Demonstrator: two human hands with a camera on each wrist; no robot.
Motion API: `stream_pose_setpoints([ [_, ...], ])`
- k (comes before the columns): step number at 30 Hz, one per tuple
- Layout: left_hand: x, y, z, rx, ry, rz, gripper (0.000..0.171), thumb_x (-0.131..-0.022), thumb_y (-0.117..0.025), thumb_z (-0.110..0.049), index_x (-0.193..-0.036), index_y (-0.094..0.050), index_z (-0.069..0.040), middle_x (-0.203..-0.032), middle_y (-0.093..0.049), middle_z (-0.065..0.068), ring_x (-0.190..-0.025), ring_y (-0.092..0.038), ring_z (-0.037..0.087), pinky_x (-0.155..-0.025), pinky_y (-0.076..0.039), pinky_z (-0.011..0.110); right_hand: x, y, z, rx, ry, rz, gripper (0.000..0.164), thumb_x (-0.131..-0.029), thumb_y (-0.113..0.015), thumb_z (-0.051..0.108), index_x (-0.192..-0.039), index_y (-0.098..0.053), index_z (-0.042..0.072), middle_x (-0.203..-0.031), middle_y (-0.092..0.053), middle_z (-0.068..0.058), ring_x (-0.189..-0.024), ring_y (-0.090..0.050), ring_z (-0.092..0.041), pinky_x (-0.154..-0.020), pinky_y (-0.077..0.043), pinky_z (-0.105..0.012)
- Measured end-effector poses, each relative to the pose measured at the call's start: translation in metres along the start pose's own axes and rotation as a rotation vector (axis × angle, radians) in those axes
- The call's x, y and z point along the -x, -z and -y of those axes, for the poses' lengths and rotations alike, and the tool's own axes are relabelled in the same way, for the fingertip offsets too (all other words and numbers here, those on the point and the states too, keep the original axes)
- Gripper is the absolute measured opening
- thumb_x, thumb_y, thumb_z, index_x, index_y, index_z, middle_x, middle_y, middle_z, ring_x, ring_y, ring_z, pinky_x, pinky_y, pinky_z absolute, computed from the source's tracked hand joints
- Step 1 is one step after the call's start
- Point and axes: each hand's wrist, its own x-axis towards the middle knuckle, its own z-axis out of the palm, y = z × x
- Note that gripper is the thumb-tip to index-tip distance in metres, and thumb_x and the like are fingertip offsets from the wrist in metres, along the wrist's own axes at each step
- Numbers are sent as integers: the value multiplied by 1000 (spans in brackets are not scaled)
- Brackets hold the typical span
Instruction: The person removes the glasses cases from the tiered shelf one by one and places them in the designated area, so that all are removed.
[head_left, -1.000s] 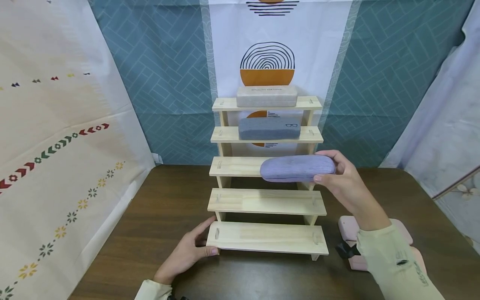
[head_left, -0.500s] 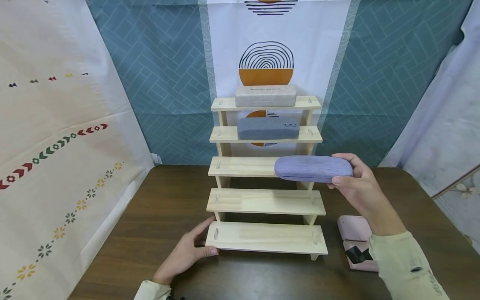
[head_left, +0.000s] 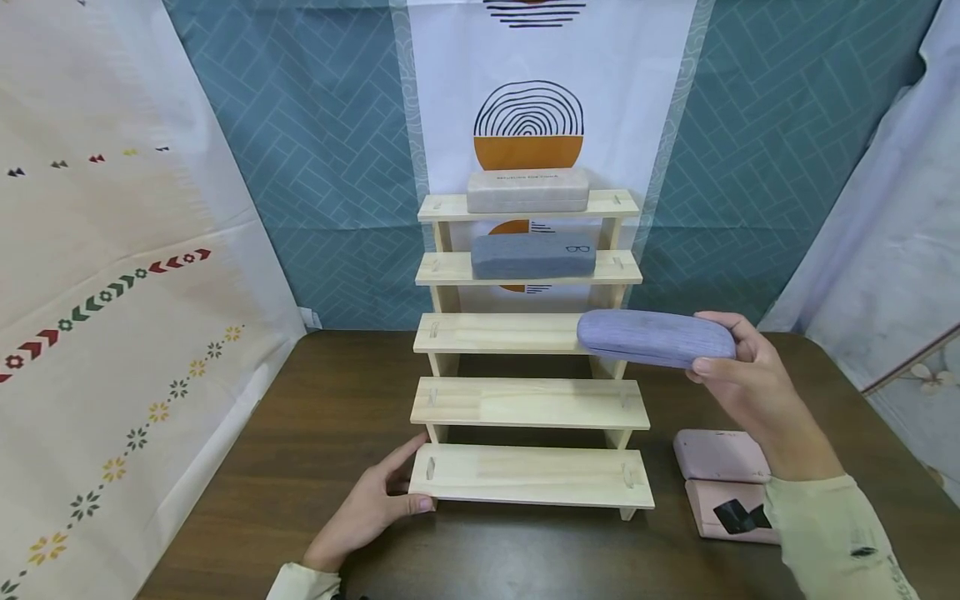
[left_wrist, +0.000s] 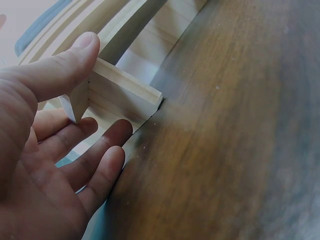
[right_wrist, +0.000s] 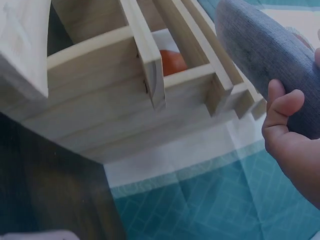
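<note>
My right hand (head_left: 750, 383) grips one end of a purple, fabric-textured glasses case (head_left: 655, 337), thumb in front and fingers behind. The case is held in the air before the right part of the middle step of a pale wooden stepped rack (head_left: 528, 477). In the right wrist view, the case (right_wrist: 270, 60) hangs beside the rack's side panel (right_wrist: 100, 110). At the lowest step's left end, my left hand (head_left: 375, 500) holds the board, with its thumb (left_wrist: 65, 70) on the edge and its fingers around the corner.
A grey-white case (head_left: 527, 192) sits on the top step, a blue-grey glasses case (head_left: 533, 256) one step below. Pink cases (head_left: 720, 456), one with a black bow, lie at the rack's right on the brown table (head_left: 300, 433). Cloth (head_left: 322, 167) hangs behind and at both sides.
My right hand has moved to the right with the purple glasses case, away from the middle step's centre. The left hand stays at the lowest step. More of the pink cases shows.
</note>
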Motion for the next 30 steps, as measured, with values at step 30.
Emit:
stream_pose_setpoints([
  [30,-1,0,1,-18,-11,-5,91,-82,-86,-18,-158,-37,-18,-137,-54,22,-108,-64,29,-84,-53,31,24,69,7,-80,4,66,53,-91,-43,-24,-138,-43,0,-121,-53,-11,-98,-59,-17,-77,-50,-26],
])
